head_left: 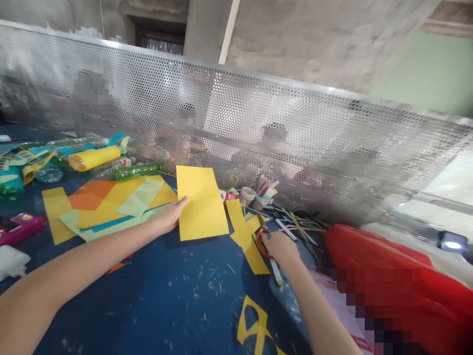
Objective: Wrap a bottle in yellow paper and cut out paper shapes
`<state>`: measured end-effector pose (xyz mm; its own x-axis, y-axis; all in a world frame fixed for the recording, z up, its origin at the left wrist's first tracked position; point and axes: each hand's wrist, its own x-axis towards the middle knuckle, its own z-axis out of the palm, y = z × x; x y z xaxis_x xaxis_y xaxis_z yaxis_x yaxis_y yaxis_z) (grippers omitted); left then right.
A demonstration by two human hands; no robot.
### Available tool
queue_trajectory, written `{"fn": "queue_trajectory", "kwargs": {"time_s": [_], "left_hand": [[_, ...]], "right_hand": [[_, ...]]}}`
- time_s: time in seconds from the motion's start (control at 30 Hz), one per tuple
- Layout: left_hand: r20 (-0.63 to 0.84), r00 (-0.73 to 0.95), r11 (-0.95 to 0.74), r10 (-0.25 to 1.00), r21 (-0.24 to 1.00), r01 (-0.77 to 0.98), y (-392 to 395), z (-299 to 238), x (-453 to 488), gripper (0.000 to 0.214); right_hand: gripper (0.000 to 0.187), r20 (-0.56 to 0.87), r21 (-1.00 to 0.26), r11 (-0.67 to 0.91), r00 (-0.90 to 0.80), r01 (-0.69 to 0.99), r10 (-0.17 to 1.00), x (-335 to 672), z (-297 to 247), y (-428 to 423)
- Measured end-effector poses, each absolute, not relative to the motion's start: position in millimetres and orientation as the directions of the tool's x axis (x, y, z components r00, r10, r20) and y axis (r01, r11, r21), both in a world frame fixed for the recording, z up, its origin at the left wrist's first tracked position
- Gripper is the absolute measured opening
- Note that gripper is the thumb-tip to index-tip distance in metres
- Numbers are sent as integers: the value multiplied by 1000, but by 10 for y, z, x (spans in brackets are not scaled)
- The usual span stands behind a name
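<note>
My left hand [176, 215] pinches the left edge of a yellow paper sheet [203, 204], which is held up tilted above the blue table [155, 296]. Over to the right, my right hand [281, 246] has its fingers round the orange handles of a pair of scissors [259, 244]. The blades point away from me and are partly covered by scraps and the hand. Beside the scissors lies a long yellow paper strip [254, 254]. Nearer to me is a yellow offcut [258, 318] with rounded holes cut in it.
Coloured paper sheets [98, 217] overlap at the left, with a green plastic bottle [136, 170] and a yellow-wrapped bottle [96, 158] behind. A magenta tool [24, 228] lies far left. A perforated metal screen [236, 118] borders the back, with people behind it. Red material [377, 256] lies right.
</note>
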<state>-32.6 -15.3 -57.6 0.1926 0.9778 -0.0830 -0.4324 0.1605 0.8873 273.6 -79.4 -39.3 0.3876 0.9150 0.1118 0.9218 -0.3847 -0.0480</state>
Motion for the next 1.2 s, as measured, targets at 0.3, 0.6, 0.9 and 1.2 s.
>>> {"fn": "queue_trajectory", "kwargs": {"time_s": [0.3,0.6,0.9,1.2], "left_hand": [[-77,397,246,914,885,-396,-240,-561,-296,37],[-42,654,117,755,990,-72,-261,-561,-311,47],[295,386,-471,874,709,524,586,-529,-214,47],[333,475,-580,814,440,686,844,-479,-31,83]], "right_hand": [[34,324,-234,-189,260,954,910,2482,-296,-818],[56,-53,-971,-93,179,222,982,2102,-452,-747],[15,-7,-960,-111,372,258,928,2283,-627,-635],[20,44,-996,4,441,93,896,2092,-644,-713]]}}
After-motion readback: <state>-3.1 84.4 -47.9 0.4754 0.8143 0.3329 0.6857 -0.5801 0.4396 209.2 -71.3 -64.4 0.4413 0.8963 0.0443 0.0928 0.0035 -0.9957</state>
